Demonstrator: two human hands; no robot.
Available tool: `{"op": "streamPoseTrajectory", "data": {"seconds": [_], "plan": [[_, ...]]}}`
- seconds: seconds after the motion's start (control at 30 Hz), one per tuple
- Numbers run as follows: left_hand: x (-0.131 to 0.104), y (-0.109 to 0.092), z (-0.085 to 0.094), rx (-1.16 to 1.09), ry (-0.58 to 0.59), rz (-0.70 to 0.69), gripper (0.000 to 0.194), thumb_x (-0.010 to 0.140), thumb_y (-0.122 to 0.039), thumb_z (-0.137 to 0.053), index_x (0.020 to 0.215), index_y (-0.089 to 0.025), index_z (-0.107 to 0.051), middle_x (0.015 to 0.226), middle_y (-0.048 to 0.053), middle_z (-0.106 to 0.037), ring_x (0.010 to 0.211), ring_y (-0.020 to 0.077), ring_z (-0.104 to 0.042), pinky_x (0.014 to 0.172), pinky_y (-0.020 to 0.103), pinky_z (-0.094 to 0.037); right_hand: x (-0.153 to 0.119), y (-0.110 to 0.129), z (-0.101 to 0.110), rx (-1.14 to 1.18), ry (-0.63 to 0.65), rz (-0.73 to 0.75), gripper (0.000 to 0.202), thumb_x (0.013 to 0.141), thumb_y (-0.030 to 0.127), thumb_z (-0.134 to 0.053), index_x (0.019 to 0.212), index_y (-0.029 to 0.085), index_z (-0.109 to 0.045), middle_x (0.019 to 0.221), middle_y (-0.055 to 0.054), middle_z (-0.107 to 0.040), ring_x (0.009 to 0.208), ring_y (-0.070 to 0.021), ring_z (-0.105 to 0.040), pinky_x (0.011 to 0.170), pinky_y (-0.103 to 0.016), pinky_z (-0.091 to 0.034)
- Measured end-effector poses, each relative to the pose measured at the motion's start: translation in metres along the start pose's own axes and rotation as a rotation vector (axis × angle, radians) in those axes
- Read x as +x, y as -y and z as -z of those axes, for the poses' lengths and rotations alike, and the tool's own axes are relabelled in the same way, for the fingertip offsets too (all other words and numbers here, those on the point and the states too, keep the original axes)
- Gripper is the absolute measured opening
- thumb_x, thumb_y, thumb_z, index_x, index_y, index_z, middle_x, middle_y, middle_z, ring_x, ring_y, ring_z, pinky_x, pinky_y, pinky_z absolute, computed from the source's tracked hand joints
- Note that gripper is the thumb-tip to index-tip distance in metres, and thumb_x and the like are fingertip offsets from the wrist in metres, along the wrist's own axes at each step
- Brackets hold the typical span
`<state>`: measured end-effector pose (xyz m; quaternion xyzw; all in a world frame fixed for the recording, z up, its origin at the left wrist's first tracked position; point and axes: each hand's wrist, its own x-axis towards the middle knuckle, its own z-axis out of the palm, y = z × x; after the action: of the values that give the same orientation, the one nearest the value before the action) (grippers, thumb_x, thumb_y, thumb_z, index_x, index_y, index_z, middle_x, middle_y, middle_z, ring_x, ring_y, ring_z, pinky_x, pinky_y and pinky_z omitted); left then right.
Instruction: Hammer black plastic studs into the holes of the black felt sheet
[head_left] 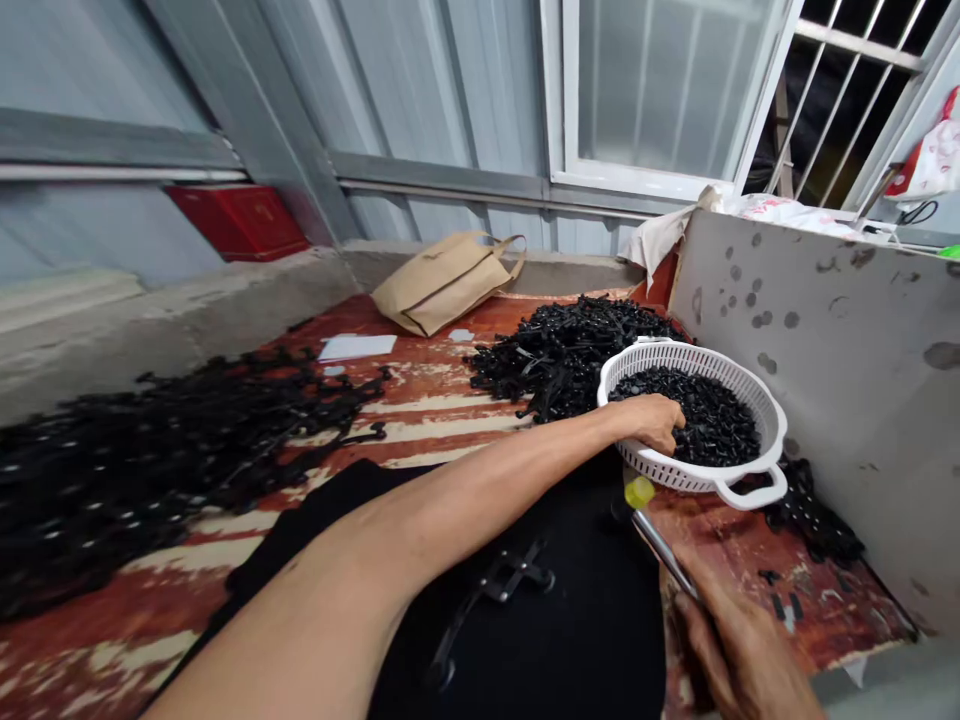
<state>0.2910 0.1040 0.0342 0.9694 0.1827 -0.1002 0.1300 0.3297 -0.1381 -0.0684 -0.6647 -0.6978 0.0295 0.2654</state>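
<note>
At right of centre in the frame: white basket (766, 395), slotted wall, well filled with small black parts (720, 420). Inside its left portion: left hand (651, 420), knuckles up, fingers bent down among the parts; pinch on any single part impossible to tell. At lower right: right hand (739, 630), closed around a metal-shafted tool (667, 556), yellow end just beside the basket's near wall. At lower centre, on black cloth (600, 630): one jointed black assembly (499, 585), untouched by either hand.

Possible faults, by judgement:
- Tipping of the basket, from weight of the left forearm (480, 490) on the rim; likely spill onto the red surface (739, 545).
- Knock of the yellow end against the basket, from closeness to its wall.
- Slide of the assembly, from a shift of the soft cloth; also easily overlooked, black on black.
- Several parts caught together, from dense crowding.
- Mixing of spilled parts with the black pile (562, 350) behind, upper centre-right, from nearness and like colour.
</note>
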Motion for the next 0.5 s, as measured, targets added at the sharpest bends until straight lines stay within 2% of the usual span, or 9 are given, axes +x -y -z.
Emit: {"op": "streamPoseTrajectory", "data": {"seconds": [0.07, 0.13, 0.3, 0.4, 0.5], "plan": [[0.001, 0.0, -0.002, -0.008, -0.034, -0.01, 0.035, 0.057, -0.016, -0.06, 0.089, -0.02, -0.074, 0.081, 0.007, -0.071, 0.084, 0.026, -0.066, 0.068, 0.029, -0.048, 0.005, 0.002, 0.004, -0.191, -0.06, -0.024, 0.053, 0.092, 0.009, -0.035, 0.142, 0.022, -0.046, 0.1, -0.009, -0.074, 0.084, -0.0224, -0.074, 0.068, -0.029, -0.06], [0.001, 0.002, -0.005, -0.025, -0.089, -0.014, 0.032, 0.056, -0.014, -0.059, 0.083, -0.02, -0.074, 0.076, 0.006, -0.07, 0.079, 0.0251, -0.066, 0.064, 0.028, -0.047, 0.011, 0.003, 0.007, -0.311, -0.098, -0.076, 0.056, 0.087, 0.004, -0.038, 0.139, 0.023, -0.051, 0.089, -0.008, -0.071, 0.069, -0.0235, -0.071, 0.053, -0.03, -0.054], [0.004, 0.012, -0.008, -0.141, -0.283, -0.025, 0.026, 0.053, -0.009, -0.055, 0.07, -0.02, -0.07, 0.071, 0.003, -0.065, 0.075, 0.021, -0.061, 0.063, 0.026, -0.042, 0.02, -0.001, 0.004, -0.45, -0.195, -0.143, 0.045, 0.083, 0.005, -0.052, 0.122, 0.023, -0.065, 0.089, -0.011, -0.068, 0.074, -0.0283, -0.062, 0.061, -0.038, -0.047], [0.004, 0.016, -0.007, -0.273, -0.389, -0.015, 0.02, 0.051, -0.008, -0.054, 0.064, -0.019, -0.065, 0.064, 0.0, -0.059, 0.067, 0.0168, -0.057, 0.058, 0.024, -0.039, 0.018, -0.002, 0.001, -0.459, -0.274, -0.142, 0.036, 0.086, 0.01, -0.054, 0.119, 0.019, -0.065, 0.089, -0.012, -0.066, 0.076, -0.0281, -0.059, 0.063, -0.038, -0.043], [0.005, 0.017, -0.003, -0.45, -0.454, 0.03, 0.012, 0.052, -0.011, -0.054, 0.06, -0.018, -0.059, 0.05, -0.004, -0.048, 0.05, 0.0119, -0.047, 0.048, 0.023, -0.034, 0.013, -0.002, 0.0, -0.453, -0.359, -0.111, 0.03, 0.091, 0.015, -0.05, 0.119, 0.017, -0.063, 0.092, -0.011, -0.065, 0.083, -0.0261, -0.058, 0.069, -0.037, -0.042]]}}
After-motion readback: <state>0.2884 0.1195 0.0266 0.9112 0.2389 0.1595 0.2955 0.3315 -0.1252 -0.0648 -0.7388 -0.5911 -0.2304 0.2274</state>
